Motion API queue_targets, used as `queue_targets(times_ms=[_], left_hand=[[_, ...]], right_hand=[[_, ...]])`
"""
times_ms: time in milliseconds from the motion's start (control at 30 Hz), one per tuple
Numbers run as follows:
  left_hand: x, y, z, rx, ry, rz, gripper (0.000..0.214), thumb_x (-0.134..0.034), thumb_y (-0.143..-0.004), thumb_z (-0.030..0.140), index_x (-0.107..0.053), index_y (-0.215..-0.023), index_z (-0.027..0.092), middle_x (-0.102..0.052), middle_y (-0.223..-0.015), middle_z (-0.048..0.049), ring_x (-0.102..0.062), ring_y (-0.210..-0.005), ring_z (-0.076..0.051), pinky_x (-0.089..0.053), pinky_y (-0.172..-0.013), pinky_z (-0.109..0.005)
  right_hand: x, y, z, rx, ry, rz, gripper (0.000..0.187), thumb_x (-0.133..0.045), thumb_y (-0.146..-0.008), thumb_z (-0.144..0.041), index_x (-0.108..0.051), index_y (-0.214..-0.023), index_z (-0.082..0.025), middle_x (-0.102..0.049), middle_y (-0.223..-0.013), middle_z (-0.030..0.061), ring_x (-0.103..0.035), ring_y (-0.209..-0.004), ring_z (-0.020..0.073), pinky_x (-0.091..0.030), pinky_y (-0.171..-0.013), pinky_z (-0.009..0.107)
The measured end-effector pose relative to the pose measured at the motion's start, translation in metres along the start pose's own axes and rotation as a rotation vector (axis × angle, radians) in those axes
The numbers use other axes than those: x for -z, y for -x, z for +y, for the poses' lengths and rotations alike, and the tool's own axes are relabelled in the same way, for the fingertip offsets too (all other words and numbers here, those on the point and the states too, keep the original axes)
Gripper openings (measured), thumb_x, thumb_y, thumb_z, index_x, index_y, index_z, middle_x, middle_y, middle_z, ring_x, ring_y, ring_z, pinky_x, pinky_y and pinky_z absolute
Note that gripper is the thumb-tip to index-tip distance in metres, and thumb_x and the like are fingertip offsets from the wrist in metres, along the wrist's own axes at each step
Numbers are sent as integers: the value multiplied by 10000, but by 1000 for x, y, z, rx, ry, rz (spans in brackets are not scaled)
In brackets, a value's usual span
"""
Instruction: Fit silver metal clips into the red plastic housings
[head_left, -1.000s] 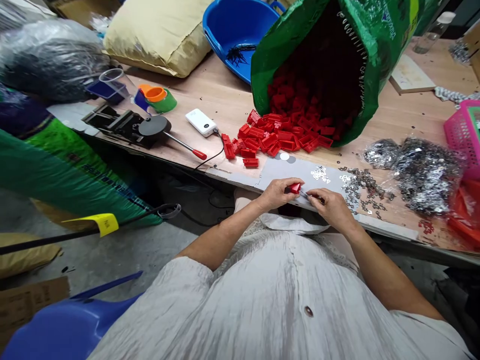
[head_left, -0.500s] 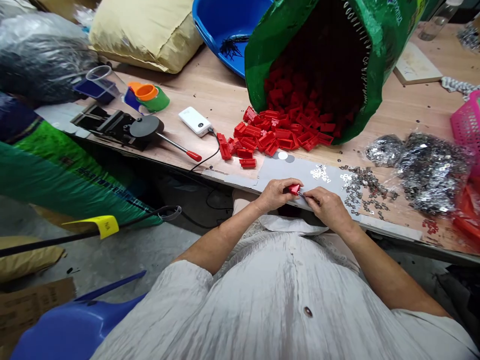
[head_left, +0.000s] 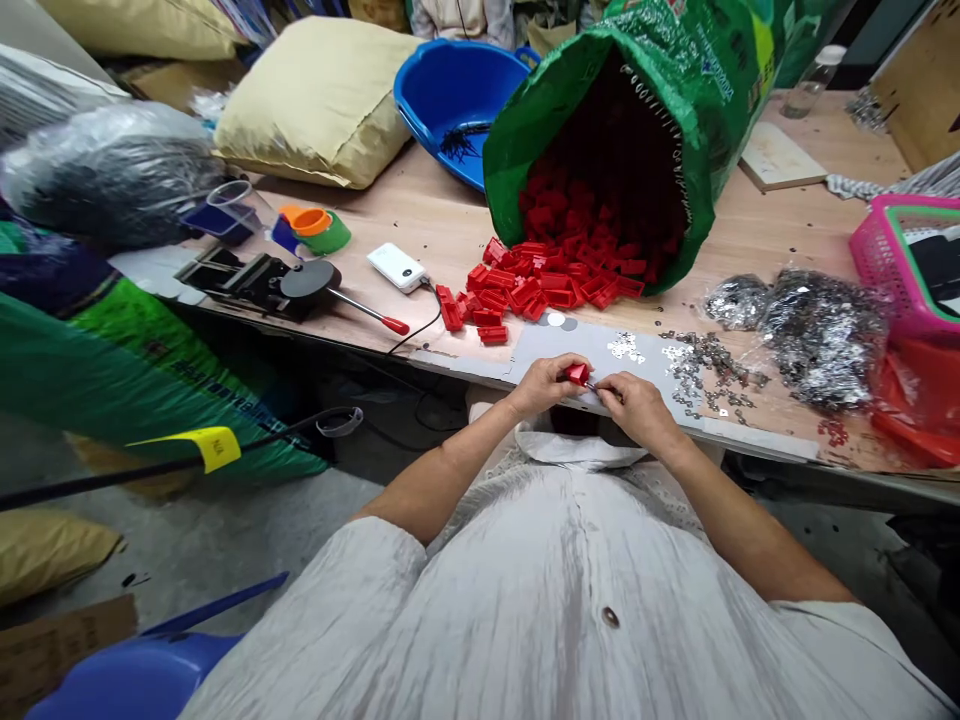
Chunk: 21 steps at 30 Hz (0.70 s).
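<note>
Left hand [head_left: 549, 385] near sack [head_left: 701, 130] of parts [head_left: 574, 225]

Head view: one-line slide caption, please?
Left hand holds a red part, right hand a thin tool pointed at it; beyond, similar red pieces lie in and before a green sack.

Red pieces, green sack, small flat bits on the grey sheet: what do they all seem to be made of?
Red pieces: probably moulded plastic, slightly glossy, by their even colour and crisp edges.
Green sack: likely plastic, shiny and crinkled; any weave isn't clear.
Small flat bits: apparently thin metal, by their silvery shine; which metal, I can't tell.
</note>
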<state>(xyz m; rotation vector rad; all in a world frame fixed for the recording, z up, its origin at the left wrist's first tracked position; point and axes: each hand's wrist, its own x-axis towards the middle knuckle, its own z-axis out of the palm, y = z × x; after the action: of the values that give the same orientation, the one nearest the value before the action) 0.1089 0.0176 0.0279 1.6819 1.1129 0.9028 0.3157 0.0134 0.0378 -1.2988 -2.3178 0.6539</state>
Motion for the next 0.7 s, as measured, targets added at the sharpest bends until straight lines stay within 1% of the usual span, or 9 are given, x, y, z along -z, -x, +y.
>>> queue_targets(times_ms=[133, 400, 567, 700], left_hand=[[1, 0, -1, 2, 28, -11, 356, -705, -733, 287, -659, -1059, 155, -682, -1000, -48, -613, -894, -159, -466, -843, -268], [0, 0, -2, -18, 11, -11, 354, -719, -742, 298, -666, -1062, 158, -686, -994, -50, -618, -900, -163, -461, -854, -275], [1, 0, -1, -14, -27, -15, 335, -706, -753, 280, -670, -1064, 161, -696, -998, -47, -623, -899, -163, -459, -851, -269], [2, 0, 2, -3, -72, -18, 302, -689, -770, 276, -673, -1055, 175, -706, -994, -34, -627, -899, -163, -456, -845, -264]], right_hand=[[5, -2, 2, 4, -42, -20, 162, -563, -903, -169, -706, -958, -221, -706, -938, 52, -657, -872, 202, -482, -804, 323], [3, -1, 0, 6, -18, -29, 179, -555, -912, -175, -716, -977, -215, -708, -978, 75, -668, -928, 219, -496, -838, 342], [9, -5, 0, -14, -31, -71, 177, -565, -900, -167, -723, -960, -220, -714, -946, 62, -663, -898, 211, -483, -809, 325], [15, -11, 0, -66, -65, -124, 154, -577, -890, -188, -722, -919, -231, -715, -905, 35, -648, -841, 195, -456, -765, 307]])
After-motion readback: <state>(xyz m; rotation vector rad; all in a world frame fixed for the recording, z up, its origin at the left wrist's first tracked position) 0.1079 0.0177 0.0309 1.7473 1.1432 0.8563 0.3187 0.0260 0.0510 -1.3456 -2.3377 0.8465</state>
